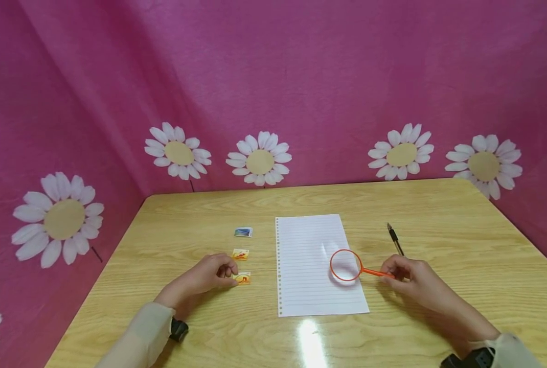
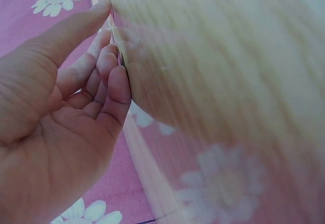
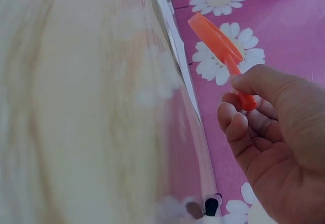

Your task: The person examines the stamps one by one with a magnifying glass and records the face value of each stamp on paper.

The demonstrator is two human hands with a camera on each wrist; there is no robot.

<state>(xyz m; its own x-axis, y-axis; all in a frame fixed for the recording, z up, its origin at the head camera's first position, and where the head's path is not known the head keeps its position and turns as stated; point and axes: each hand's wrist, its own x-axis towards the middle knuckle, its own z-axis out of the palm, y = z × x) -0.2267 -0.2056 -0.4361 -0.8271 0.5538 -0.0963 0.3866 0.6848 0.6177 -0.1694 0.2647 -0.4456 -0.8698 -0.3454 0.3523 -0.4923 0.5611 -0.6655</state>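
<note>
On the left of the table, my left hand (image 1: 212, 271) rests with bent fingers at the left edge of a small yellow-orange stamp-like card (image 1: 243, 278). Its thumb and fingertips touch that edge; whether they pinch it is unclear. A second yellow card (image 1: 240, 254) lies just beyond, and a blue one (image 1: 243, 232) farther back. Over the lined paper (image 1: 308, 286), a magnifying glass (image 1: 362, 269) with an orange-red frame is held by its handle in my right hand (image 1: 413, 278). Thumb and fingers pinch the handle end in the right wrist view, the orange rim (image 3: 216, 38) pointing away.
A black-capped pen (image 1: 394, 237) lies beyond my right hand, its near end partly hidden by it. The wooden table (image 1: 200, 209) meets a pink curtain (image 1: 273, 76) with daisies at the back and sides. Light glares on the table's near middle.
</note>
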